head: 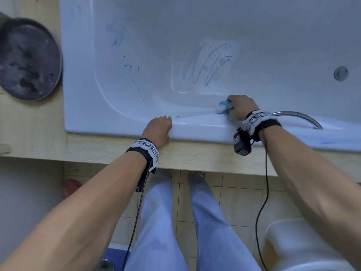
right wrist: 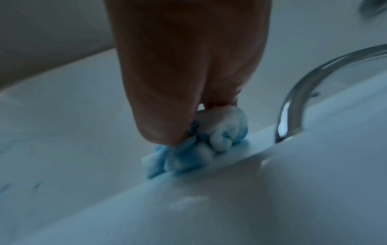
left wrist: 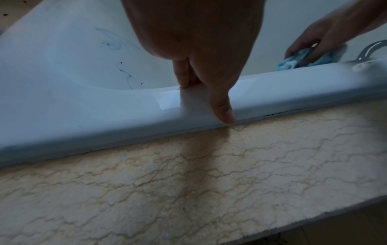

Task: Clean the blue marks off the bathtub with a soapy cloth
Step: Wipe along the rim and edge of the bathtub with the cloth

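The cloth (head: pixel 226 107), white and stained blue, sits bunched on the inner edge of the bathtub (head: pixel 195 132) rim, with the right hand (head: pixel 241 110) clamped around it, beside the chrome faucet (head: pixel 298 117). Only the head view shows the blue marks (head: pixel 207 65) on the tub floor plus the drain (head: pixel 340 73). The left wrist view shows the left hand (left wrist: pixel 199 49) draped over the rim, fingers relaxed, thumb pointing down at the marble ledge (left wrist: pixel 188 182).
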The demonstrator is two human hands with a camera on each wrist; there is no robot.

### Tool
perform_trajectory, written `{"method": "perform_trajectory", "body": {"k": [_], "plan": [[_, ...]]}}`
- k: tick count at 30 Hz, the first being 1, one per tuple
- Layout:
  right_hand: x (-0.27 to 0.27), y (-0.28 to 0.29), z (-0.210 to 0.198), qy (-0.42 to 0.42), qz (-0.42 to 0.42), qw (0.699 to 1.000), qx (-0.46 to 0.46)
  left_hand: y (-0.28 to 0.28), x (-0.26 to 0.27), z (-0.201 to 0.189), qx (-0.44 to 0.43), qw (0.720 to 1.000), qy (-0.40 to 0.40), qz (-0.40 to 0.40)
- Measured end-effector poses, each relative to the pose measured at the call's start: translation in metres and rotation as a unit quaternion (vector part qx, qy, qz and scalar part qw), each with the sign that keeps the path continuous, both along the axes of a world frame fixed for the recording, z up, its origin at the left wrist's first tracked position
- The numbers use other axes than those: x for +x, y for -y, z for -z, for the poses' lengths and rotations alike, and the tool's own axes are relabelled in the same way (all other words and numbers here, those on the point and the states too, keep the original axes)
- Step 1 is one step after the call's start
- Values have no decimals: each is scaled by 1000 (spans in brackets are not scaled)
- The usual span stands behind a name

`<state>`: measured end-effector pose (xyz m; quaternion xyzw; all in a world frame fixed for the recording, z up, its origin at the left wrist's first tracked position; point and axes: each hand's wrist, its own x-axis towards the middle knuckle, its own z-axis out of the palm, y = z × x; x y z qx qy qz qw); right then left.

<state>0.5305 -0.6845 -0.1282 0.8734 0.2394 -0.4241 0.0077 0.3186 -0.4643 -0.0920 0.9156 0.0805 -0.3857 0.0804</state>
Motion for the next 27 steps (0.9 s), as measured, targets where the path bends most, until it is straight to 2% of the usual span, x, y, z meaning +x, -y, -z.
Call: {"method": "perform_trajectory", "body": {"k": [5, 8, 9, 11, 13, 14, 16, 18, 21, 27], "plan": [[-50, -73, -3, -69, -36, 991, 112, -3, -3, 0, -16, 1000, 1, -12], [-60, -112, 1, -143, -56, 979, 135, -4, -4, -4, -26, 1000, 4, 0], [-57, -122, 3, -153, -48, 977, 140, -5, -5, -4, -28, 1000, 6, 6], [-40, -133, 11, -121, 4, 982, 144, -6, -7, -4, -33, 999, 9, 11], [-18, -134, 24, -79, 17, 991, 103, -7, -9, -3, -38, 999, 10, 9], [-10, -132, 31, -69, -6, 996, 61, -8, -10, -3, -37, 999, 10, 13], [-7, -128, 43, -101, -68, 992, -22, -9, -9, -3, -39, 999, 8, 18], [-13, -125, 51, -156, -95, 981, -68, -10, -9, -3, -43, 999, 7, 16], [-24, -135, 54, -186, -97, 976, -58, -10, -9, -5, -41, 999, 11, 10], [-53, -183, 59, -246, -161, 956, -5, -10, -9, -5, -29, 999, 26, 30]]}}
